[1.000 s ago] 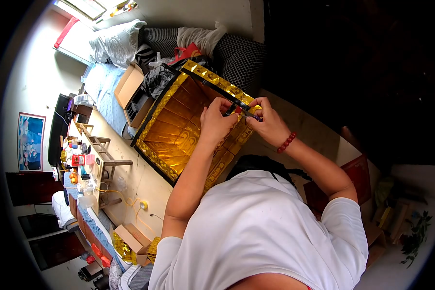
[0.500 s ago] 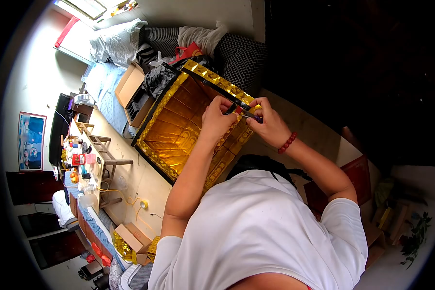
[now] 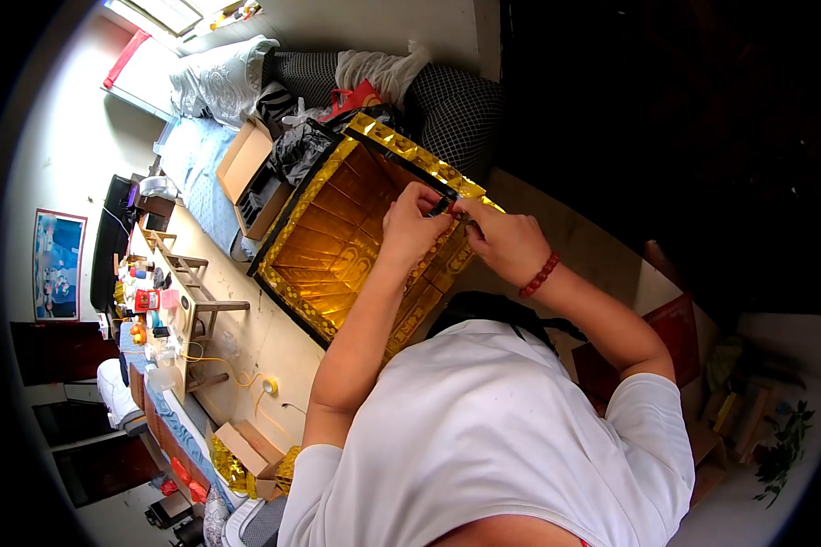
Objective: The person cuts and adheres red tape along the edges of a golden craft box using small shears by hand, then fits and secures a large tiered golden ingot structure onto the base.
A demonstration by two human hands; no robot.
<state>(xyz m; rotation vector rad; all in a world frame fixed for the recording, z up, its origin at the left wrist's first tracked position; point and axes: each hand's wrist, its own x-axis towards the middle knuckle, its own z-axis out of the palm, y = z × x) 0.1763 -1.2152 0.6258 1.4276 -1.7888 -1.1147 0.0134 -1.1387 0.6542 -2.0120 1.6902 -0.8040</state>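
Observation:
A large open box lined with gold foil (image 3: 324,246), with black edging and a gold patterned rim, stands in front of me. My left hand (image 3: 410,223) is over its near right side, fingers closed on the box's black edging strip (image 3: 442,206). Close beside it, my right hand (image 3: 513,244) is closed with the knuckles turned up, fingertips meeting the left ones at the strip. A small metal-shafted tool (image 3: 466,220) is mostly hidden in the right fingers. Red beads circle the right wrist.
An opened cardboard box (image 3: 246,173) and black plastic bags (image 3: 299,150) lie beyond the gold box. To the left stands a wooden bench (image 3: 212,305) near cluttered goods. A yellow tape roll (image 3: 271,386) is on the floor, near a carton with gold foil (image 3: 251,447).
My right hand has turned over and moved slightly left, closer to the left fingers. The tool's dark purple handle, visible before, is now hidden. My left hand has barely moved.

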